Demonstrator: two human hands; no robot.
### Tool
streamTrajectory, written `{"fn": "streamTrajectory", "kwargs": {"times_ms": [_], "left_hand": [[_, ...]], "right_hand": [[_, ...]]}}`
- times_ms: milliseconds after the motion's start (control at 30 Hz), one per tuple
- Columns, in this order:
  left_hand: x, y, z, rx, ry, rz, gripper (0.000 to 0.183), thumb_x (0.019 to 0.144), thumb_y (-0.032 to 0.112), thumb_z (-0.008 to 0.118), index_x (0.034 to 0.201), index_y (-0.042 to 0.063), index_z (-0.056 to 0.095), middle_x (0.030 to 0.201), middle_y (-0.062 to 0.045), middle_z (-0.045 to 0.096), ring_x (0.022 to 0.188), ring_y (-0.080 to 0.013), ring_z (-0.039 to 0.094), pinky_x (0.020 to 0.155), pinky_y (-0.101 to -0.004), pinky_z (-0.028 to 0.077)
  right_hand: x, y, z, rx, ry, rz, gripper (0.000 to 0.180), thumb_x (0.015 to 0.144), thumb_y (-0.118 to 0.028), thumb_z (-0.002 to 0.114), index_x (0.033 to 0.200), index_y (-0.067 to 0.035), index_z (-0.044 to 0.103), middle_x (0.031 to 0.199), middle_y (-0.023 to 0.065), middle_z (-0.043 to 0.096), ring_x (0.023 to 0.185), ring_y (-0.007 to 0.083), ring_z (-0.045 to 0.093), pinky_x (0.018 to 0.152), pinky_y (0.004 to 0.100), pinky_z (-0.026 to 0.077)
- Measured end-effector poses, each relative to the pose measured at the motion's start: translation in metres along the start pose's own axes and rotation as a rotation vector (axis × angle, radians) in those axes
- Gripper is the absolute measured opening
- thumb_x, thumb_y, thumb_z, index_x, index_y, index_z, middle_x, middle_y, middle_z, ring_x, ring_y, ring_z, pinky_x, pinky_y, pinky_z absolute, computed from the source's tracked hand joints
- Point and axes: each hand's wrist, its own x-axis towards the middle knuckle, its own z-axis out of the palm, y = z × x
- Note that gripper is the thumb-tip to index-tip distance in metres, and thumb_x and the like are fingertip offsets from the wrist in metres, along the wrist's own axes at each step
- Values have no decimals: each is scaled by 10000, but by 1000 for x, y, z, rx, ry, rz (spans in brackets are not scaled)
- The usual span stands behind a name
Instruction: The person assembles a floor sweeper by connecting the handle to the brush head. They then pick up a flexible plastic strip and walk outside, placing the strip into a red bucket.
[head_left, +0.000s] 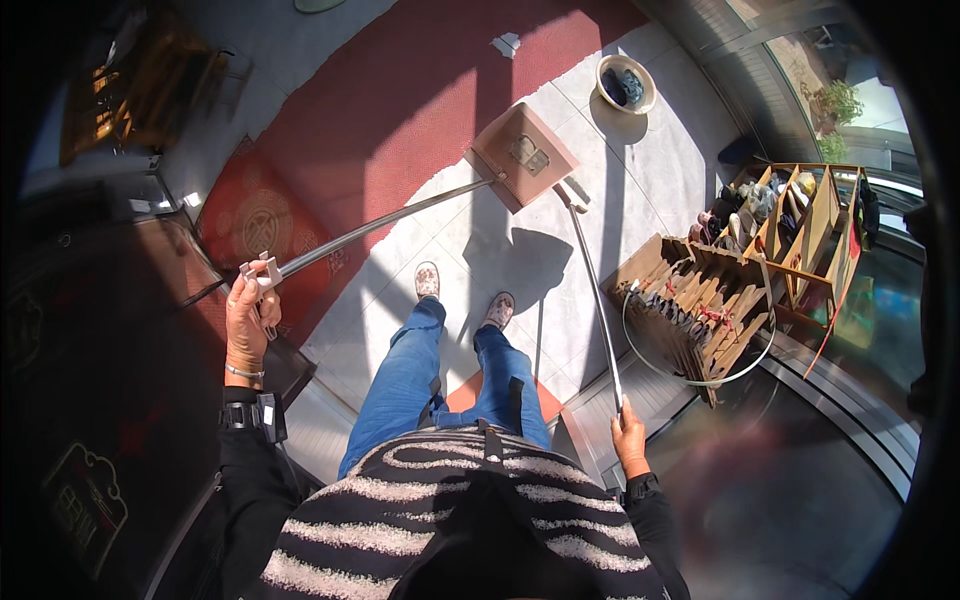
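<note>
My left hand (253, 304) grips the pale plastic handle end of a long-handled dustpan, whose metal pole slants up to the right. The pink pan (526, 157) lies at the border of the red mat and the grey tiles, with its open side away from me as far as I can tell. In my right hand (628, 436) is the metal pole of a broom (598, 300); its small head (571, 198) rests close to the pan's right corner. The broom's bristles are hard to make out.
A red mat (420, 135) with a torn-looking edge crosses the tiles, beside a patterned red doormat (262, 225). A basin (627, 60) holding dark cloth stands beyond the pan. At right are a wooden shoe rack (810, 281) and a cardboard box (645, 259). Glass door panels flank me.
</note>
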Motion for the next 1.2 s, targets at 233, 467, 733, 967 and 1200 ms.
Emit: {"fn": "streamTrajectory", "kwargs": {"times_ms": [233,467,733,967,1200], "left_hand": [[40,27,2,-40,-123,-4,369,984,329,619,1256,81,599,602,34,394,477,-65,351,455,-229,292],[93,34,34,38,-232,-15,371,979,314,632,1245,57,608,611,31,425,490,-51,355,455,-219,301],[134,17,101,249,-303,-107,336,960,245,675,1222,36,651,629,49,450,481,-28,353,452,-205,290],[149,-35,182,451,-368,-114,321,911,212,761,1181,45,716,876,65,614,753,-4,513,639,-162,404],[153,-73,215,534,-463,-65,357,893,217,776,1185,23,708,1037,7,680,995,-83,579,886,-239,477]], "right_hand": [[13,-30,20,32,166,32,624,867,-64,667,1461,-90,476,798,181,610,684,327,619,673,403,510],[11,-55,21,164,215,34,605,877,-61,659,1457,-71,484,791,154,625,648,239,621,626,366,505],[3,-97,-5,1486,13,652,432,987,-138,580,1403,-59,493,779,32,547,507,60,440,422,209,371],[-29,-103,-27,1779,-44,624,380,1021,-190,555,1360,-48,457,822,43,515,508,58,403,423,194,357],[-27,-119,-39,1569,-207,675,495,983,-173,592,1443,-35,468,762,41,552,466,67,421,408,218,363]]}}
